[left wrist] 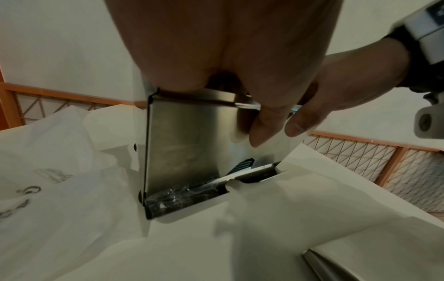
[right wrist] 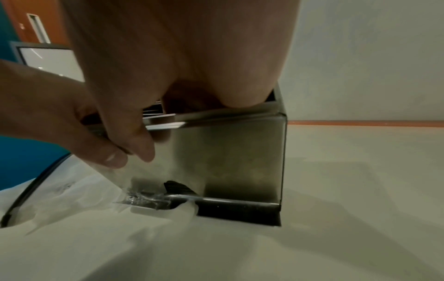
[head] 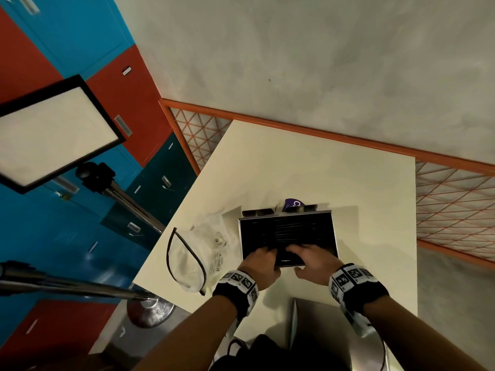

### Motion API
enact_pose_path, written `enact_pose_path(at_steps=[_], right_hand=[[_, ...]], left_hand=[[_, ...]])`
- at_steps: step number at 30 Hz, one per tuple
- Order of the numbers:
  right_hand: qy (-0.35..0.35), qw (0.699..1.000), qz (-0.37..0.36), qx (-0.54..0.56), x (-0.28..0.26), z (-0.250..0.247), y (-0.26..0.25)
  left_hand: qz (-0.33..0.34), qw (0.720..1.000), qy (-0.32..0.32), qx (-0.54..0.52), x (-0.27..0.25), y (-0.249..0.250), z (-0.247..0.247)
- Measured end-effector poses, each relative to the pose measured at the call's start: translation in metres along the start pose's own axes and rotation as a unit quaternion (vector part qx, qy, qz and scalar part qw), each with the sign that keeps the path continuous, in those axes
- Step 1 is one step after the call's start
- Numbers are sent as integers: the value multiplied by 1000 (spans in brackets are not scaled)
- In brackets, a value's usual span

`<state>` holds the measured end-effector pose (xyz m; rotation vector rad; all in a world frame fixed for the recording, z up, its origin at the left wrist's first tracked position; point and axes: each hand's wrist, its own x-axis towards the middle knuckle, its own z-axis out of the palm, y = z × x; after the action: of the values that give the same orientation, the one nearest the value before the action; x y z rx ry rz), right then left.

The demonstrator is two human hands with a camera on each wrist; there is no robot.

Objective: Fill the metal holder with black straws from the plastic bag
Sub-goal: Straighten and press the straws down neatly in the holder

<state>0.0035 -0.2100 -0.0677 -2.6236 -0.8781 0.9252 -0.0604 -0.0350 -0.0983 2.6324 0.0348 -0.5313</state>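
Low centre of the head view, the holder stands on the table, straws lying across it left to right. Both hands, left and right, side by side, reach fingers over its near rim onto the straws; the bag lies just left, nearer the left hand.

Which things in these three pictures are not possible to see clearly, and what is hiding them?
- Fingertips of left hand and right hand: head view, sunk among the black straws; wrist views, blocked by the palms.
- How full the metal holder is: its wall hides the inside.
- Whether the plastic bag still holds straws: too blurred.
- Purple item: head view, mostly behind the holder.
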Motion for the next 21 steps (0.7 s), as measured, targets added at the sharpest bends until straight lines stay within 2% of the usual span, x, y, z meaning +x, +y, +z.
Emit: enact_pose_path(at_steps=[4, 9, 15, 21], right_hand=[[-38, 997, -22, -64, 3, 4, -9], [-65, 992, 0, -109, 11, 1, -14], [-56, 997, 15, -59, 14, -7, -7], [-24, 999, 4, 25, 14, -13, -3]], left_hand=[[-2, 1000, 24, -20, 0, 2, -2], [-11, 999, 23, -34, -1, 3, -5], [-14, 1000, 8, -15, 2, 4, -12], [-16, 995, -16, 98, 4, 7, -8]])
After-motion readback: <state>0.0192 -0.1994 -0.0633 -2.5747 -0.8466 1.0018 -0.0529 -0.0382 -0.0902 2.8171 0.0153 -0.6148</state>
